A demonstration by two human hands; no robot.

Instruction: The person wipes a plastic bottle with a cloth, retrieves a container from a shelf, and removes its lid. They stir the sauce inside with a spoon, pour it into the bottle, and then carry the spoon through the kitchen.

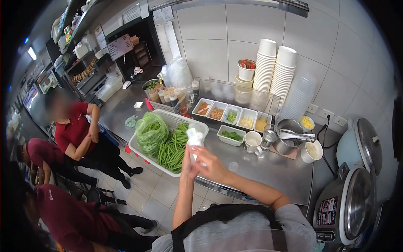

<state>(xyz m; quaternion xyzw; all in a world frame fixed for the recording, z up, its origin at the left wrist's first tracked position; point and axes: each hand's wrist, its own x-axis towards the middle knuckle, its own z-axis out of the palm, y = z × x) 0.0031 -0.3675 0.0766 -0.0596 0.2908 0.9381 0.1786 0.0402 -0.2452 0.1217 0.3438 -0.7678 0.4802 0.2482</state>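
My left hand (188, 166) is raised above the front of the counter, its fingers pointing up around the lower end of a white crumpled piece (194, 137), thin like plastic or paper. My right hand (211, 166) meets it from the right, fingers bent and closed on the same piece; the fingertips are partly hidden. Just beyond and left of my hands is a white basket (200, 126) of green beans (175, 148). A green-tinted plastic bag (151, 133) with more beans lies in its left side.
Topping trays (217, 112), a tub of chopped greens (231, 135), a mug (253, 142) and a steel pot (287, 140) line the back. Stacked paper cups (264, 67) stand by the wall; rice cookers (352, 206) are at right. Co-workers (77, 126) stand at left.
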